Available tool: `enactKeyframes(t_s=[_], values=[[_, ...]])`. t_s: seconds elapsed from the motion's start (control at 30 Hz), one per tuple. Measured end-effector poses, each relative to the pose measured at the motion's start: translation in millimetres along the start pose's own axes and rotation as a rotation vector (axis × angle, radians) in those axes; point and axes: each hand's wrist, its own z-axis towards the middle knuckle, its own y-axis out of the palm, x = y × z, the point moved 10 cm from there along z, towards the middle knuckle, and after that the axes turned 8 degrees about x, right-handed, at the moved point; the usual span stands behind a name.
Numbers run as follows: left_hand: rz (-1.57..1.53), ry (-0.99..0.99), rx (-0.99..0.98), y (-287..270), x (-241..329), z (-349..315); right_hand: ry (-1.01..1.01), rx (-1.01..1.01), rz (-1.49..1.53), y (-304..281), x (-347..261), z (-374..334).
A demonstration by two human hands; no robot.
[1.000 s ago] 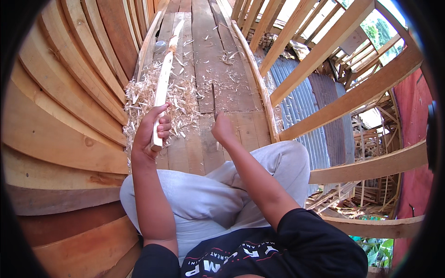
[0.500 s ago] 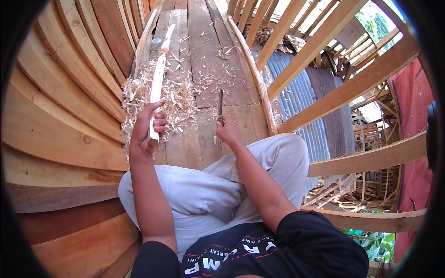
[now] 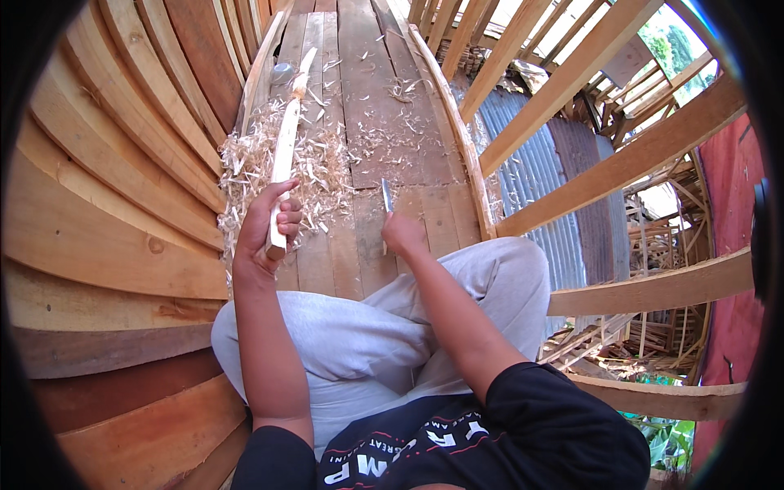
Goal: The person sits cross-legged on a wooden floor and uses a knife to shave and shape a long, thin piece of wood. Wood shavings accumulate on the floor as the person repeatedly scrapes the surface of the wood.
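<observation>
Lifted slightly, the right hand [image 3: 403, 235] grips a blade [image 3: 386, 196] upright beside the left hand [image 3: 269, 224], which clasps a pale stick [image 3: 285, 151] running toward the plank floor's [image 3: 359, 98] far end.

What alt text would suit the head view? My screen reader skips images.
Seen from above, a seated person grips a pale wooden stick in the left hand and a small blade in the right hand, over a plank floor strewn with wood shavings. Curved wooden planks rise on the left.
</observation>
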Motion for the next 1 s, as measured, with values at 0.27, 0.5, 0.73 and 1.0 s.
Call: enactKeyframes(t_s=[0.27,0.5,0.73,1.0], values=[[0.005,-0.017,0.016,2.1,-2.0,0.8,-0.039,0.022,-0.076,5.1,3.2,-5.1],[-0.018,-0.027,0.006,1.8,-3.9,0.7,0.142,0.364,0.199,-2.7,37.5,-23.7],[-0.022,-0.028,0.009,-3.0,0.0,1.4,0.074,0.123,0.22,19.0,29.0,-23.9],[-0.003,-0.014,0.005,-5.0,1.0,5.0,-0.174,0.383,0.511,-1.4,-12.7,-33.1]])
